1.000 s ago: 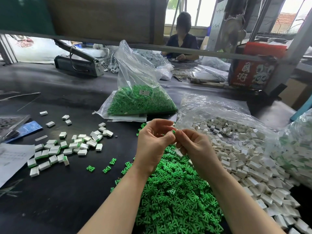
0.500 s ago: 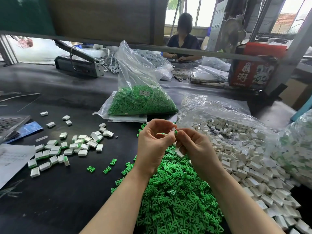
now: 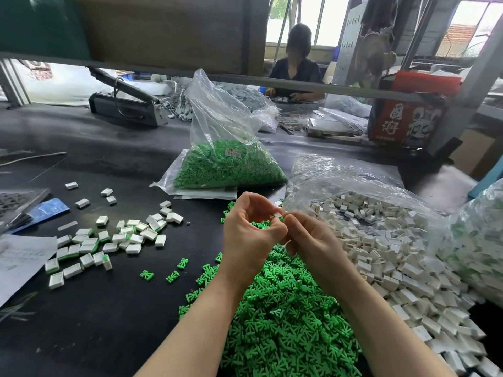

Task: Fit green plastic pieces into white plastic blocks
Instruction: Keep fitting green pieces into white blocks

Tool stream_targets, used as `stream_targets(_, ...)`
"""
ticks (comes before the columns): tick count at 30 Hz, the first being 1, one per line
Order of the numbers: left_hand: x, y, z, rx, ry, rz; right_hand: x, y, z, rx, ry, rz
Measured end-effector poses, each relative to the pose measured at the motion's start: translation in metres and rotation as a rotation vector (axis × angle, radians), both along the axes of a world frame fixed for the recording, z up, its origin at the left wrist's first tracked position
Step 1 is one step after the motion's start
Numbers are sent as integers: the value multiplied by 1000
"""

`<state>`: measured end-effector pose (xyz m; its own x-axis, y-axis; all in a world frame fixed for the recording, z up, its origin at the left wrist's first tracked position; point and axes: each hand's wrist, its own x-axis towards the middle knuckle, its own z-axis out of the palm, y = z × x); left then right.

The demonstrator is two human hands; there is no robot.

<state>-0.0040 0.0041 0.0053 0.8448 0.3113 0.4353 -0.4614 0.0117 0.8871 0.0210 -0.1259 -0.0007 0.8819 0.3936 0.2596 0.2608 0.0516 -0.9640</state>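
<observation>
- Dark matte surface (image 3: 114,322) carries everything.
- Loose heap of green plastic pieces (image 3: 285,317) at the near middle.
- Spilled white plastic blocks (image 3: 394,268) to the right, touching the green heap.
- Scattered white blocks with green inserts (image 3: 89,246) on the left.
- Clear plastic bag of green pieces (image 3: 226,164) behind.
- White paper sheet (image 3: 19,265) at far left.

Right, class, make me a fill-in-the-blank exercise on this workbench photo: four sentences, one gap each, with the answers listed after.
1. The loose heap under the two hands is made of ______ plastic pieces.
2. The finished blocks lie on the person's ______ side of the table.
3. The upright clear bag behind the hands holds ______ pieces.
4. The pile of empty blocks on the right is ______ in colour.

Missing words: green; left; green; white
</observation>
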Motion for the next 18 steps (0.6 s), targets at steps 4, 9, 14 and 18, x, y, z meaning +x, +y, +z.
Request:
stream_targets(4,-1,-1,-1,12,3,1,0,0,-2,-42,-7,25)
stream_targets(9,-3,-4,-2,-23,-8,-34,-2,2,-1,-82,-55,19)
stream_targets(14,0,-9,-6,-127,39,-96,-6,5,0,-3,-66,68)
stream_targets(18,0,-13,-5,-258,65,-150,-7,7,0,-6,-103,2)
